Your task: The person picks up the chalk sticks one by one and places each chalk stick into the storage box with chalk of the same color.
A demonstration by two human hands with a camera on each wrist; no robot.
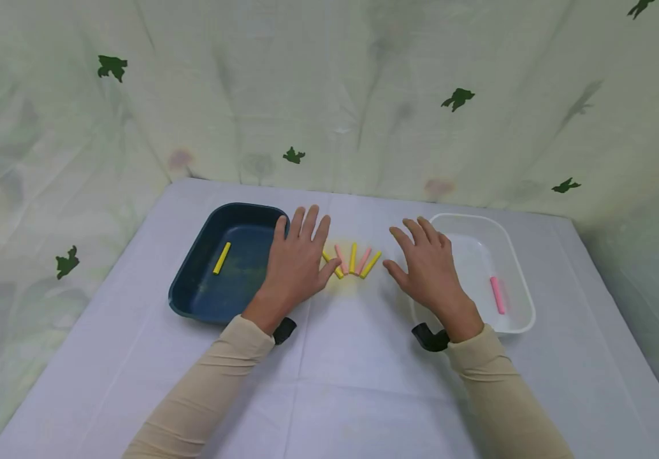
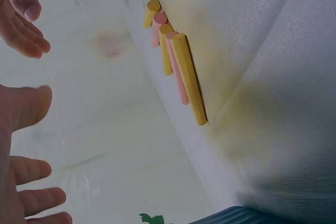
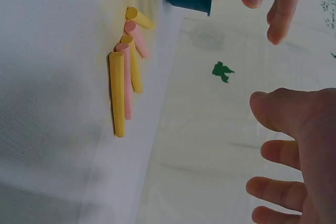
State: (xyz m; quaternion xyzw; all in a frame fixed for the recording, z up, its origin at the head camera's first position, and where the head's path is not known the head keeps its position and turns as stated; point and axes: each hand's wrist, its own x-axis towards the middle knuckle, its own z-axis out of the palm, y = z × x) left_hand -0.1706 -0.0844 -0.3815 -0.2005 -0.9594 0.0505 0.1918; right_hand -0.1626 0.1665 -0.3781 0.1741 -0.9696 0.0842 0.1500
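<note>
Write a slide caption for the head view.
Left hand and right hand flank five fanned sticks between blue tray and white tray.

Leftmost yellow stick [image 1: 339, 273]: partly hidden by left hand [image 1: 299, 262].
White tray [image 1: 481, 255]: left side partly covered by right hand [image 1: 429, 268].
Sleeves [image 1: 203, 395]: cut off at near edge.

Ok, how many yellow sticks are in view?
4: one yellow stick in the blue tray, and three fanned out on the table: left stick, middle stick, right stick. Others may be hidden beneath the left hand or right hand.
</note>
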